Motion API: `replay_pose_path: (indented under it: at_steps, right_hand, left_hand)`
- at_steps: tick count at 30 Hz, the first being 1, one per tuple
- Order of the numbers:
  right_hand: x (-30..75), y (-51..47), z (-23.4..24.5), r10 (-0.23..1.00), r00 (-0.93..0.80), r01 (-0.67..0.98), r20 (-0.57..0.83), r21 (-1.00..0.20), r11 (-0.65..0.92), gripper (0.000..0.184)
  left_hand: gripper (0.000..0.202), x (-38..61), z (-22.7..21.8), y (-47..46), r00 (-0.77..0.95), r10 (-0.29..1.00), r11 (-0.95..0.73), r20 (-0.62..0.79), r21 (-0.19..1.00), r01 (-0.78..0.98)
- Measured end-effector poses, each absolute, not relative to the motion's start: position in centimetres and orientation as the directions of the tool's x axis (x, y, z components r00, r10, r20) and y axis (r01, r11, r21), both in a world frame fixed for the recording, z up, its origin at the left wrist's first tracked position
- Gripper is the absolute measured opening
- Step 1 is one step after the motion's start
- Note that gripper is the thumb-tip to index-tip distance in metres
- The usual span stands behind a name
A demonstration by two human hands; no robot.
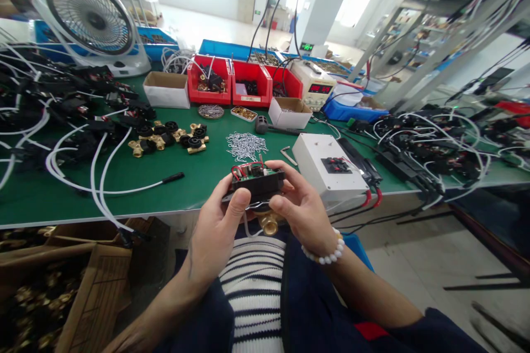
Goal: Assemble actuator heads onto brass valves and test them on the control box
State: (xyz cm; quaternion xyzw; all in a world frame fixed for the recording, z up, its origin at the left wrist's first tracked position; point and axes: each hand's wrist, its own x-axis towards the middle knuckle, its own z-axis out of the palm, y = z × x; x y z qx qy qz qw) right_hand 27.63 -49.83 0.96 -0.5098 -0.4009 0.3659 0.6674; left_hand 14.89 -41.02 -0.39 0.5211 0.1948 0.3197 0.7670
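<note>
Between both hands, just off the front edge of the bench, is a black valve actuator [257,183] with an exposed green circuit board and red wires on top. A brass valve body [270,224] sticks out of its underside, and a white cable hangs below. My left hand [221,218] grips the left side of the housing, thumb on the near face. My right hand [300,204] holds the right side, its thumb beside the brass fitting and fingers behind. Beyond the hands lies a pile of small metal clips [247,146].
Brass valve fittings [169,137] stand on the green bench [199,176], left of the clips. At right sit a grey box [327,165] and a power supply [312,85]. Red bins [251,84] line the back. Cabled units [434,132] are heaped on both sides; a fan [93,16] stands back left.
</note>
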Motion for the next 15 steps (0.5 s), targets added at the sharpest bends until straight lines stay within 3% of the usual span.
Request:
replay_pose_path:
  at_steps: [4,6,8,10,12,15]
  right_hand:
    - [32.6,-49.5,3.1,0.95,0.257,0.247,0.178,-0.962,0.114,0.06]
    - [37.6,-49.1,4.0,0.869,0.404,0.523,0.285,-0.852,0.036,0.048]
    - [43.0,-48.8,4.3,0.715,0.552,0.733,0.43,-0.659,-0.169,0.035]
    - [47.5,-48.6,3.7,0.653,0.632,0.748,0.417,-0.547,-0.375,0.023]
    - [50.3,-48.5,2.7,0.679,0.668,0.711,0.304,-0.531,-0.461,0.009]
    - [51.5,-48.5,1.0,0.703,0.676,0.676,0.222,-0.565,-0.472,0.018]
  left_hand:
    - [0.055,15.0,-0.2,-41.3,0.754,0.655,0.373,-0.049,0.889,-0.267]
    - [0.06,15.0,0.1,-41.6,0.78,0.618,0.451,-0.1,0.857,-0.247]
    - [0.063,15.1,0.3,-41.8,0.801,0.586,0.502,-0.121,0.83,-0.242]
    - [0.065,15.1,0.4,-42.0,0.814,0.568,0.528,-0.12,0.813,-0.248]
    - [0.065,15.1,0.5,-42.1,0.822,0.557,0.544,-0.121,0.801,-0.251]
    - [0.064,15.0,0.6,-42.1,0.831,0.544,0.566,-0.118,0.782,-0.26]
